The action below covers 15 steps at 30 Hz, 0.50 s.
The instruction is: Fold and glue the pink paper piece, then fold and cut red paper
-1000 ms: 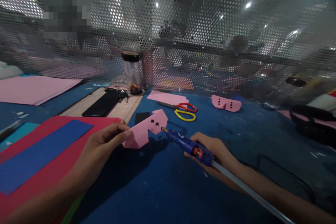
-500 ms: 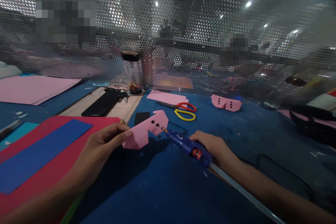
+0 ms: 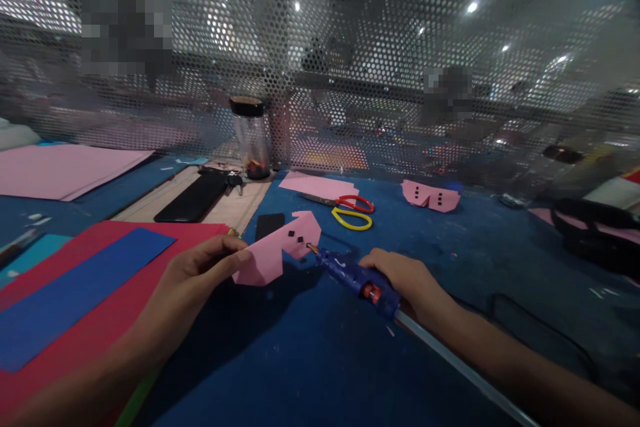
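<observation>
- From my distant seat I watch the left hand (image 3: 200,270) pinch a pink cutout (image 3: 265,260) by its near left end, thumb on the front and fingers mostly hidden behind.
- The cutout is held up, tilted, above the blue tabletop (image 3: 310,360), roughly midway between the two hands; I see small black squares (image 3: 291,233) in a slanting row on its far part.
- The right hand (image 3: 403,273) is wrapped around a blue glue gun (image 3: 345,273) — I can make out the grip from above, though most of the fingers are hidden.
- The gun's tip points left, right at a dark mark at the lower end of that row; I cannot tell whether it presses on the paper.
- A long, pale glue stick (image 3: 450,355) runs out of the gun's rear, below the right forearm.
- Beyond the cutout I have scissors (image 3: 334,203) with one red and one yellow handle, partly over a pink sheet (image 3: 320,184).
- Farther right stands a second pink piece (image 3: 425,197), with black squares on both halves.
- On my left I see a blue strip (image 3: 85,300) lying on red paper (image 3: 200,232) — and past it, a black phone (image 3: 193,198) beside some keys (image 3: 235,180) and a black-lidded jar (image 3: 250,137).
</observation>
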### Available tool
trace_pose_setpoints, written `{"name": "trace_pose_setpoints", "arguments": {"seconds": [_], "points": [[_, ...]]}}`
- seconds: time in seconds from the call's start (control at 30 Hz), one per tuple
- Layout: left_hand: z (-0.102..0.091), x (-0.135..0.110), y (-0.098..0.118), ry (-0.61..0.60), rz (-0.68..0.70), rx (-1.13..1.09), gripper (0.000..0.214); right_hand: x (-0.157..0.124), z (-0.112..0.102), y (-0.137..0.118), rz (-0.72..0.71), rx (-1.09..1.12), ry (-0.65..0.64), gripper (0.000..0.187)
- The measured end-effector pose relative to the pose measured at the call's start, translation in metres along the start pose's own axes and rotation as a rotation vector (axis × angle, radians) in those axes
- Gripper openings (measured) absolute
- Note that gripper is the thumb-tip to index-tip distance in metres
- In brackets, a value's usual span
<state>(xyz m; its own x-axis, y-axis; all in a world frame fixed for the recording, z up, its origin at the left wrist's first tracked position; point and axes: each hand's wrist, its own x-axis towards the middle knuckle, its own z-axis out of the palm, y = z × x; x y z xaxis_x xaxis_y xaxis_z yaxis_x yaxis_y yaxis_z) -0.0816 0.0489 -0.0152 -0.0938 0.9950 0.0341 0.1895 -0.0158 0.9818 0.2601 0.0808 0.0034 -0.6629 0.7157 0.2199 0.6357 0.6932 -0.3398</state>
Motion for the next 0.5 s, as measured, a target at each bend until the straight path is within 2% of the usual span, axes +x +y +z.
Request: {"name": "trace_pose_setpoints", "arguments": {"seconds": [0.5], "points": [[0.0003,0.0006,-0.0006,-0.012,0.012,0.010,0.023,0.0014,0.0006,0.0012,-0.012,-0.033,0.014,0.043]]}}
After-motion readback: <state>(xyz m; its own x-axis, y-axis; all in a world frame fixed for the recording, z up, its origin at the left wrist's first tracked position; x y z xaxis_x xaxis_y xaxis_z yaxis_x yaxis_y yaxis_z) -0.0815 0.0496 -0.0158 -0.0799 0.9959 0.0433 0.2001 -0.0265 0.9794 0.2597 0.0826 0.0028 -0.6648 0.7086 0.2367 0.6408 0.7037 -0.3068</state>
